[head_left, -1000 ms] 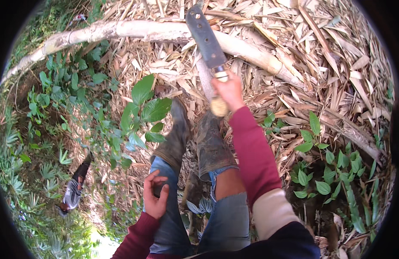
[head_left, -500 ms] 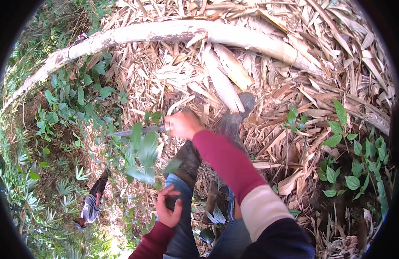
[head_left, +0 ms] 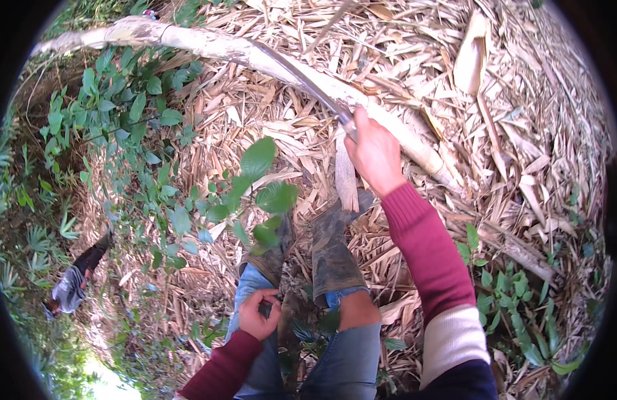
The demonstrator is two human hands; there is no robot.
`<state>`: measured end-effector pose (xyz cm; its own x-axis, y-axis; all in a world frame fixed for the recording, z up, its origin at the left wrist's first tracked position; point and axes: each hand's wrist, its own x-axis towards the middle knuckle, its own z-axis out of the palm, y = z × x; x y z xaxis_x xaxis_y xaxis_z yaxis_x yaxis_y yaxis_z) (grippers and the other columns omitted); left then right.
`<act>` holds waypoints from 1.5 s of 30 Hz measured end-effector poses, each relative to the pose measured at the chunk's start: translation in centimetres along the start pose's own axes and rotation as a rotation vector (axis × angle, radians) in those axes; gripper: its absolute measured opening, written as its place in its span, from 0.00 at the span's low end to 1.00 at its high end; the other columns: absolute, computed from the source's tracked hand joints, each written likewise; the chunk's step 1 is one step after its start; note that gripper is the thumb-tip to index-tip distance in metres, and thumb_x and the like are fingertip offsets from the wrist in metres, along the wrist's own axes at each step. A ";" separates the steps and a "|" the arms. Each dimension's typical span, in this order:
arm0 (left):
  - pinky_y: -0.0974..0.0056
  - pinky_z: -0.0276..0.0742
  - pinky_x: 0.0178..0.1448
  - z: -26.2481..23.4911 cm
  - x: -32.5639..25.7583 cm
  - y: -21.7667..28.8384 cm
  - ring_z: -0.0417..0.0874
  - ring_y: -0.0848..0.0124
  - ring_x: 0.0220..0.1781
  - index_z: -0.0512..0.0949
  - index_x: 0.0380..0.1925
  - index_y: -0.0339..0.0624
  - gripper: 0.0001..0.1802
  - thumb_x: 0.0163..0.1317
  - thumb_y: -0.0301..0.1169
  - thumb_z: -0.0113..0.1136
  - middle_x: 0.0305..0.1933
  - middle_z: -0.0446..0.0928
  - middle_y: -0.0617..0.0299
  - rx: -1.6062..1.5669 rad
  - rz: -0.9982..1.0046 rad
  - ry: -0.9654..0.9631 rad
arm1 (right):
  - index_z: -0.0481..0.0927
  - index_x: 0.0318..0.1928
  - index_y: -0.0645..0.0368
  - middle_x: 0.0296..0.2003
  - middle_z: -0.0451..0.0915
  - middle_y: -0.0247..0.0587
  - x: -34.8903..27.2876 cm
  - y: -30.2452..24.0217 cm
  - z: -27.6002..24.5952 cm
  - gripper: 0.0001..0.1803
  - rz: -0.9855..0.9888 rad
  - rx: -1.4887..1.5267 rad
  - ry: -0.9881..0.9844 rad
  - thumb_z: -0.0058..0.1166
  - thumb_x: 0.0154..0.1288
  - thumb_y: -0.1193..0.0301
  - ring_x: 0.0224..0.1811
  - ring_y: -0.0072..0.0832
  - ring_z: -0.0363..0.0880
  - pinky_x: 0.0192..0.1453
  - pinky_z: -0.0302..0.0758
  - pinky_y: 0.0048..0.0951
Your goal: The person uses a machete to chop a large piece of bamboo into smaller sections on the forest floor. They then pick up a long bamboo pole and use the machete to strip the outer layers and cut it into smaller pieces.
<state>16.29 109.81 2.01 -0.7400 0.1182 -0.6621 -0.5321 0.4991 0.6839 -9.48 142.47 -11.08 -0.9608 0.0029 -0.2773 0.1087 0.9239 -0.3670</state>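
Observation:
My right hand (head_left: 376, 152) grips a machete (head_left: 307, 83) by its pale handle. The long blade points up and left across a peeled, pale trunk (head_left: 222, 48) lying on the ground. Whether blade and wood touch, I cannot tell. Low in front of my left leg, my left hand (head_left: 258, 315) is curled, thumb and forefinger almost meeting. A dark patch shows between them; I cannot make out what it is. A leafy green stem (head_left: 258, 160) stands between my hands and the trunk, in front of my muddy boots (head_left: 335, 250).
Dry leaf litter (head_left: 288, 140) covers the ground. A flat pale piece of wood (head_left: 346, 177) lies between trunk and boot. Leafy plants grow at left (head_left: 132, 107) and lower right (head_left: 515, 300). Farther off at left stands another person (head_left: 72, 287).
My right hand has swung up and right with the machete, from beside the leafy stem to over the trunk. The stem's leaves, blurred before, are sharper. My left hand stays low, its fingers more curled.

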 end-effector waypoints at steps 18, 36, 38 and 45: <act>0.62 0.81 0.42 3.4 0.3 2.6 0.85 0.66 0.31 0.80 0.45 0.42 0.13 0.58 0.29 0.66 0.29 0.82 0.59 -0.126 -0.121 0.112 | 0.75 0.58 0.67 0.34 0.83 0.50 -7.1 4.6 -9.0 0.34 0.465 0.221 -0.181 0.60 0.67 0.49 0.29 0.29 0.78 0.37 0.77 0.40; 0.64 0.80 0.42 7.0 1.0 4.3 0.85 0.66 0.32 0.80 0.46 0.39 0.15 0.58 0.25 0.63 0.29 0.82 0.59 -0.151 -0.140 0.167 | 0.81 0.51 0.56 0.32 0.85 0.52 0.7 14.3 -10.2 0.25 0.082 0.113 -0.220 0.60 0.66 0.48 0.34 0.42 0.86 0.43 0.80 0.42; 0.63 0.79 0.42 7.6 0.9 4.4 0.84 0.66 0.32 0.80 0.46 0.39 0.15 0.57 0.25 0.63 0.29 0.82 0.60 -0.105 -0.131 0.180 | 0.80 0.54 0.60 0.35 0.86 0.50 5.2 11.3 -12.0 0.29 0.006 0.171 -0.161 0.59 0.67 0.47 0.34 0.37 0.86 0.44 0.81 0.40; 0.63 0.79 0.43 9.4 0.9 5.6 0.84 0.66 0.33 0.79 0.47 0.38 0.17 0.56 0.24 0.63 0.30 0.82 0.60 -0.206 -0.223 0.259 | 0.76 0.61 0.62 0.40 0.86 0.48 14.2 6.8 -9.4 0.33 -0.315 0.098 -0.411 0.59 0.69 0.48 0.35 0.31 0.84 0.47 0.82 0.36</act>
<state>16.53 120.82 2.35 -0.6620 -0.2072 -0.7203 -0.7436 0.3024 0.5964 -24.76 152.36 -9.11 -0.7734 -0.4380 -0.4583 -0.1275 0.8156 -0.5644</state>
